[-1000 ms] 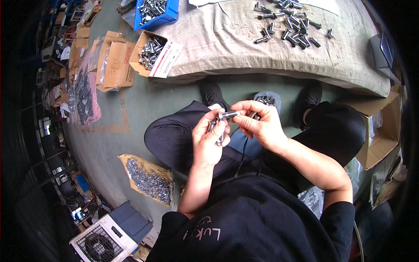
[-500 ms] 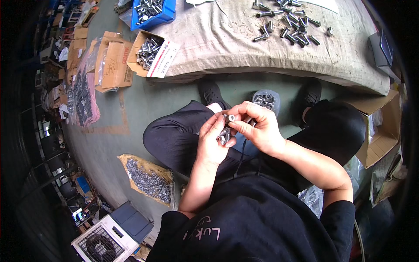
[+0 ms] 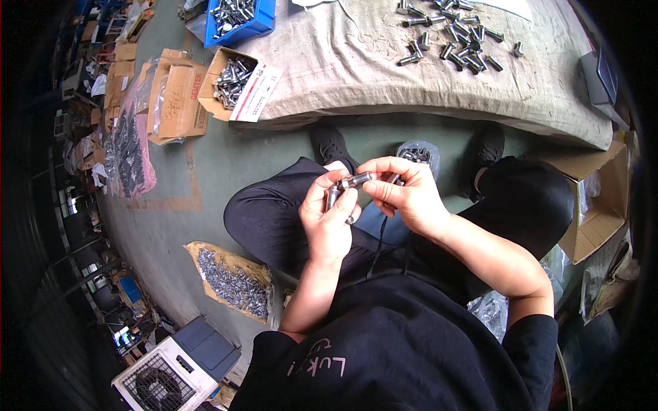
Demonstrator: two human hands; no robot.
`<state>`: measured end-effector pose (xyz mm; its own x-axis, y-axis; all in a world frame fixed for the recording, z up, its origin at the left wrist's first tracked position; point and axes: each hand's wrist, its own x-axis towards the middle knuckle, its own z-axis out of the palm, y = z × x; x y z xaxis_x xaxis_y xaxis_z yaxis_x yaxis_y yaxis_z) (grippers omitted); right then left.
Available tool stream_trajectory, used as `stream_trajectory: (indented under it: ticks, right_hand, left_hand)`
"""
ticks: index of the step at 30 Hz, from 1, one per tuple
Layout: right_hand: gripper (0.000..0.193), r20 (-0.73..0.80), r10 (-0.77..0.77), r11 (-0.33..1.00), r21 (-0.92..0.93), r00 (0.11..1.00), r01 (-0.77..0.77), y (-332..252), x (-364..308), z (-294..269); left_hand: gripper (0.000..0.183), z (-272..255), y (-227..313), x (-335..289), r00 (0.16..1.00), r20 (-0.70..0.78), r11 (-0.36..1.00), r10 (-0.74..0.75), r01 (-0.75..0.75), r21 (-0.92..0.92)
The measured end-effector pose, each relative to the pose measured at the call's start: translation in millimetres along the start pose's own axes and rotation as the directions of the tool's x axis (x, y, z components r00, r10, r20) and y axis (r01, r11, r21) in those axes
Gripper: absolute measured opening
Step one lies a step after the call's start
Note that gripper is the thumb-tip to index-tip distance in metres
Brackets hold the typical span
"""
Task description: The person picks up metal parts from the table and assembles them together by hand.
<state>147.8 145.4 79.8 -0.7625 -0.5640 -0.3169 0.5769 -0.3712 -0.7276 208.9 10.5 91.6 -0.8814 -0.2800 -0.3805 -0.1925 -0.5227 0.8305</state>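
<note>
In front of my lap, my left hand [image 3: 327, 222] is closed around several shiny bolt-like metal parts. One metal part [image 3: 354, 181] lies sideways across its fingertips, its end pointing right toward my other hand. Another sticks up along the left fingers, and a small round end shows below the thumb. My right hand [image 3: 415, 198] is closed, with thumb and forefinger at the end of the sideways part. A further metal part [image 3: 395, 179] is tucked in the right fingers, mostly hidden. Just beyond that hand, a clear plastic bag [image 3: 430, 152] of similar dark metal parts stands on the floor.
A cloth-covered table [image 3: 343, 75] spans the far side, with loose metal parts [image 3: 466, 48] on it. At its left are a blue bin [image 3: 257, 31] and an opened carton [image 3: 214, 68]. Small parts lie on a sheet [image 3: 236, 284] at left; a cardboard box [image 3: 603, 212] stands right.
The metal part between my hands has turned from end-on to sideways. My left hand has shifted slightly left, and its fingers have moved around the parts.
</note>
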Motion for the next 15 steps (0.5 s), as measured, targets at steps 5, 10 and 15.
stream_trajectory:
  ticks: [5,10,15]
  right_hand:
    - [0.018,0.043,0.121,0.957,0.261,0.992,-0.128,4,4,-4]
    - [0.017,0.09,0.206,0.896,0.384,0.975,-0.224,4,6,-7]
    - [0.017,0.084,0.227,0.884,0.401,0.97,-0.241,4,6,-9]
  left_hand:
    - [0.025,2,1,-2,0.992,0.035,0.984,0.119,-0.122,0.127]
    - [0.02,2,8,-1,0.997,0.084,0.993,-0.001,0.011,-0.115]
    - [0.017,4,13,1,0.996,0.033,0.97,-0.086,0.091,-0.227]
